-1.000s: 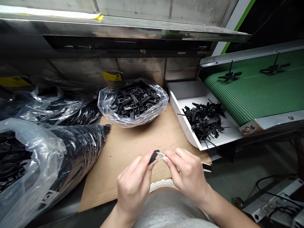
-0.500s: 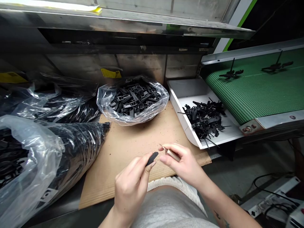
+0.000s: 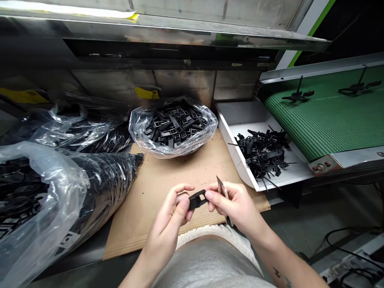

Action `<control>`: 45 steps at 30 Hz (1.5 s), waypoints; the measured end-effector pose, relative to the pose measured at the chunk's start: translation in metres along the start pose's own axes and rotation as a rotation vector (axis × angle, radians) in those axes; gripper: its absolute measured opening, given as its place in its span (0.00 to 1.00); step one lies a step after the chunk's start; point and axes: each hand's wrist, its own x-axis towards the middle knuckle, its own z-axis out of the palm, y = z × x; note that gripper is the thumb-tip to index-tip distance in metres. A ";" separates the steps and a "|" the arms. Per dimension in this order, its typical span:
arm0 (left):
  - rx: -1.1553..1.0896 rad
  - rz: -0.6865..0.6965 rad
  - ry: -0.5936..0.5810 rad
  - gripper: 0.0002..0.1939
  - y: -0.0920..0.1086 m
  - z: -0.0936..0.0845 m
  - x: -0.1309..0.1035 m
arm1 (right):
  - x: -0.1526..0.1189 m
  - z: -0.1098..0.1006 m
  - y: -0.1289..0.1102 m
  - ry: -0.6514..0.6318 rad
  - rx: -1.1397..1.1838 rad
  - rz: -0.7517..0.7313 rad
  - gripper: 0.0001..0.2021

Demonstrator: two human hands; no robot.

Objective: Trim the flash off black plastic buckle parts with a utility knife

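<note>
Your left hand (image 3: 171, 220) pinches one end of a small black part (image 3: 194, 202), thumb on the near face, fingers curled behind, index finger lifted clear. Your right hand (image 3: 237, 204) has thumb and fingertips closed at the part's other end, by its rectangular opening. The same hand keeps a knife (image 3: 221, 188) tucked across the fingers, blade pointing up and away from you. Grip narrow on both sides.

Part is in the air between your hands, above the near portion of the cardboard (image 3: 168, 172); dark specks lie scattered on the sheet. At its far edge, an open clear bag (image 3: 138, 130) heaped with black pieces. Right of it, a white tray (image 3: 235, 164) with a tangled pile of spiky black pieces, just beside the green belt (image 3: 324, 124). Two more spiky pieces stand on the belt, apart. To your left, a bulging bag (image 3: 105, 180) lies on its side.
</note>
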 end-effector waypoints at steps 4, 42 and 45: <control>-0.126 -0.047 -0.051 0.12 0.001 0.002 0.003 | -0.001 -0.001 -0.002 -0.026 0.067 0.029 0.08; 0.149 -0.047 -0.010 0.12 0.015 -0.002 0.005 | -0.027 -0.005 -0.032 -0.147 -1.639 -0.743 0.11; 0.207 -0.034 -0.017 0.12 0.013 0.001 0.005 | -0.025 -0.004 -0.041 -0.220 -1.649 -0.583 0.09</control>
